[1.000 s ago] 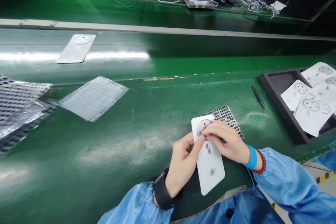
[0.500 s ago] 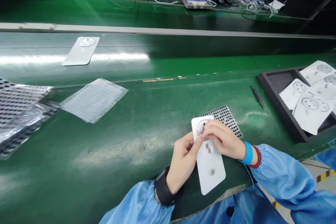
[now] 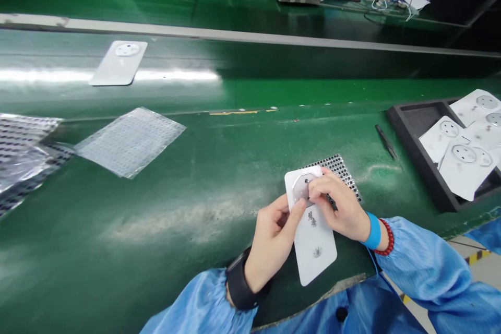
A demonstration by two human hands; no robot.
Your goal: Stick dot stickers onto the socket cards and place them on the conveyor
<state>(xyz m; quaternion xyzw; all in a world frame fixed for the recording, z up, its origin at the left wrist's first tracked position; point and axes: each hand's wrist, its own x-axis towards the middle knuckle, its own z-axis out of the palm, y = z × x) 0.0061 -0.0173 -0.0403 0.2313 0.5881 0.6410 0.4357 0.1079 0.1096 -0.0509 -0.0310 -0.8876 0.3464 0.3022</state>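
Observation:
A white phone back cover [image 3: 315, 250] with a grey camera plate [image 3: 300, 188], dark lettering and a small round mark is held slantwise near the bench's front edge. My left hand [image 3: 276, 240] grips its left side, the thumb resting at the lower edge of the camera plate. Over the plate's right part, the fingers of my right hand [image 3: 336, 198] are pinched together; what they hold, if anything, is hidden. Partly behind the cover and my right hand lies a sheet of black dots [image 3: 342, 169].
Black tweezers [image 3: 386, 142] lie beside a black tray [image 3: 415, 159] holding several white covers [image 3: 465, 172]. Another cover [image 3: 119, 65] rests on the far strip. At left are a clear dotted sheet [image 3: 131, 143] and a pile of dotted sheets [image 3: 27, 159]. A person in blue sits opposite.
My right hand has shifted slightly right and down on the cover, so more of the camera plate shows. My left hand keeps its hold. The camera view has tilted down a little.

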